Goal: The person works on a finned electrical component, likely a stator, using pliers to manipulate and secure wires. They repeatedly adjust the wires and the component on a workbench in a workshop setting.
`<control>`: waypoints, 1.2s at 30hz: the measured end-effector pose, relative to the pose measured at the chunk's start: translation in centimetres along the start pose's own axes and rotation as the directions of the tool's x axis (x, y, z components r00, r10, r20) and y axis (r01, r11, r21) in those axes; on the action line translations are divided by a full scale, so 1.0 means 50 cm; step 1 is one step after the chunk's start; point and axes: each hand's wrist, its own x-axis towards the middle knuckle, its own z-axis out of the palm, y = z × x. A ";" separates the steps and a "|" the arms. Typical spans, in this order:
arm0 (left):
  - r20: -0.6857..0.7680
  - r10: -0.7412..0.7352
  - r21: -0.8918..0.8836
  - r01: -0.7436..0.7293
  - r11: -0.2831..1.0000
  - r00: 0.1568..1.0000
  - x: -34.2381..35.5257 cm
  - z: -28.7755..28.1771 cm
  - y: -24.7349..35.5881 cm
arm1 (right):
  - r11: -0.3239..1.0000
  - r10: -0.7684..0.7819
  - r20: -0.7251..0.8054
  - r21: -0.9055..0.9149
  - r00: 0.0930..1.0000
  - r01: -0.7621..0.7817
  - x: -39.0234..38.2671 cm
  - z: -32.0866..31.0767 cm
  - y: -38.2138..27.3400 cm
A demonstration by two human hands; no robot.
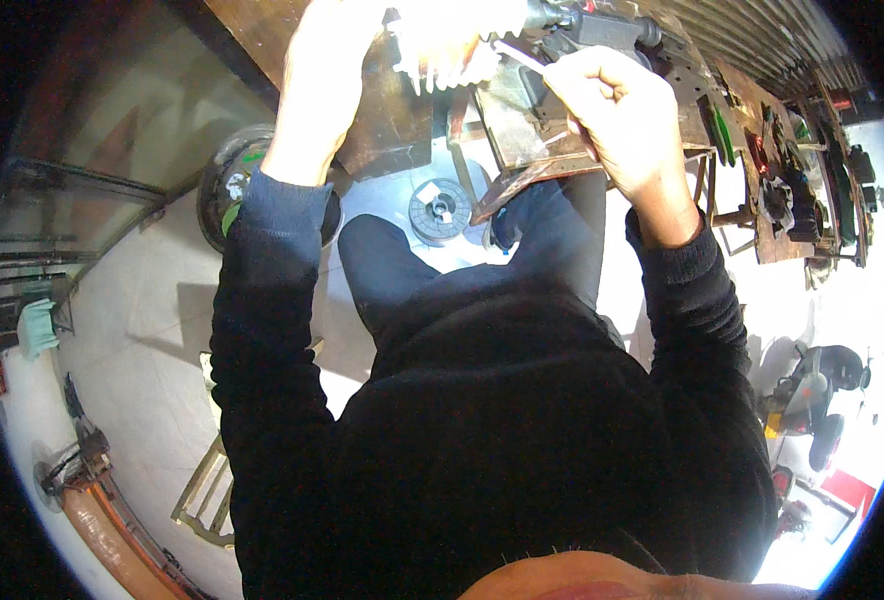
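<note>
Pinched between thumb and fingers of the right hand [617, 118], a thin pale stick [522, 58] slants, on my head feed, toward a glare-washed, fringed piece [447, 55] between both hands. The left hand [330, 75] meets the upper edge beside it, so I cannot tell its grip; below, a round spool [439, 212] lies on the floor [377, 195].

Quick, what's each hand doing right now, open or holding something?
Left hand: cannot be told; its grip is lost to glare and the picture's top edge.
Right hand: closed, pinching a thin pale stick.
</note>
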 end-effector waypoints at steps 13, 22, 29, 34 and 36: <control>0.116 0.116 0.035 -0.121 0.992 0.986 0.018 0.051 0.082 | 1.000 -0.013 -0.104 -0.029 0.994 0.010 0.009 -0.015 -0.070; 0.091 -0.035 0.216 0.014 0.976 0.995 -0.023 0.043 -0.020 | 0.999 -0.053 -0.069 -0.017 0.996 0.052 0.053 -0.002 -0.054; 0.035 0.036 0.356 -0.046 0.933 0.999 -0.003 0.064 0.004 | 0.987 -0.155 -0.068 -0.050 0.986 0.151 0.079 0.041 -0.037; 0.102 -0.058 0.168 0.041 0.985 0.993 -0.002 0.061 0.027 | 0.975 -0.214 -0.058 -0.075 0.975 0.210 0.085 0.062 -0.033; 0.122 0.006 0.252 -0.037 0.967 0.993 0.000 0.059 0.025 | 0.926 -0.346 -0.047 -0.174 0.937 0.334 0.092 0.069 -0.026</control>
